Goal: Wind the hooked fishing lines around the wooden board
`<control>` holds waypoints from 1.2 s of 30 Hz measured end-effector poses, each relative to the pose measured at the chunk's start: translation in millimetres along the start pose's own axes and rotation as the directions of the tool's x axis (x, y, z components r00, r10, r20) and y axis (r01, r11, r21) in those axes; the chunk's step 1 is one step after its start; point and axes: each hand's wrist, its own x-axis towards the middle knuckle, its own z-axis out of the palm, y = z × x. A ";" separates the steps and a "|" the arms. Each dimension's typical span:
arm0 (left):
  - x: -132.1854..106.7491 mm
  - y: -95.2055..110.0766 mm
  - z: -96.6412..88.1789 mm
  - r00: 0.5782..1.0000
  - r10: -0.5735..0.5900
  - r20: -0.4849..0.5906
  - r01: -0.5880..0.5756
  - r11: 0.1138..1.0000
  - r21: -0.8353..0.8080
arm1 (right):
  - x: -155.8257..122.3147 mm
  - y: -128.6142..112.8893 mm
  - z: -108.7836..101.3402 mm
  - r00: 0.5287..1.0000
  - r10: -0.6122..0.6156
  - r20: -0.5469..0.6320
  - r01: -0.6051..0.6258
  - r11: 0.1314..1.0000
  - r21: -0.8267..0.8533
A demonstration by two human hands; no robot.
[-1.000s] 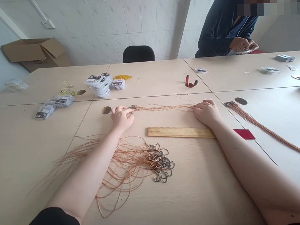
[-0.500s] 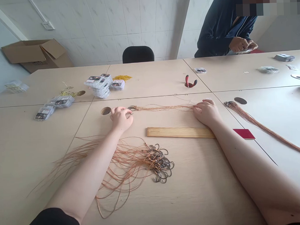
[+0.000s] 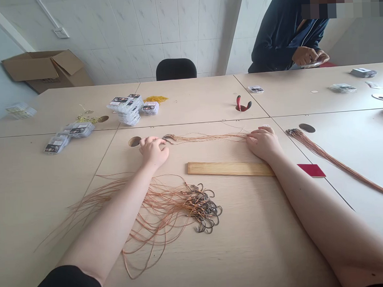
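A bundle of orange-brown fishing lines (image 3: 207,138) stretches across the table between my two hands, dark fishing hooks (image 3: 168,138) at its left end. My left hand (image 3: 154,151) is at those hooks, its fingers curled in on them; the exact grip is partly hidden. At the other end, my right hand (image 3: 263,142) presses its fingers together on the line ends. Nearer to me lies a loose heap of dark hooks (image 3: 204,208) tied to tangled orange lines (image 3: 150,212), partly beneath my left forearm.
A wooden strip (image 3: 230,168) and a red card (image 3: 312,170) lie by my right forearm. Another hooked line bundle (image 3: 330,157) is to the right. Plastic boxes (image 3: 127,108), yellow pieces (image 3: 157,99) and red-handled pliers (image 3: 243,105) sit farther back. Across the table stands a person (image 3: 278,40) holding something.
My left hand has shifted very slightly left at the hook end. The right hand and the line bundle look the same.
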 end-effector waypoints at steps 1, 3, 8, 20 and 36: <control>0.1 0.0 0.0 1.000 -0.009 0.001 0.009 1.000 0.000 | 0.0 -0.4 -0.2 1.000 0.003 0.000 -0.003 1.000 -0.001; 0.1 0.3 -0.3 1.000 -0.018 0.002 0.018 1.000 0.001 | -0.1 -1.6 -0.8 1.000 0.018 0.000 -0.018 1.000 -0.003; -2.8 5.2 -3.9 0.997 0.077 0.012 -0.077 0.997 -0.004 | -0.2 -4.3 -3.2 0.998 0.059 -0.002 -0.059 0.998 -0.017; -5.4 9.2 -5.5 0.980 0.181 0.083 -0.182 0.983 0.009 | 0.1 -4.4 -5.0 1.000 0.024 -0.009 -0.024 0.999 -0.031; -2.8 2.1 -2.3 1.000 -0.030 -0.009 0.030 0.999 0.042 | 0.4 -1.6 -0.6 0.998 0.039 -0.043 -0.040 0.999 -0.013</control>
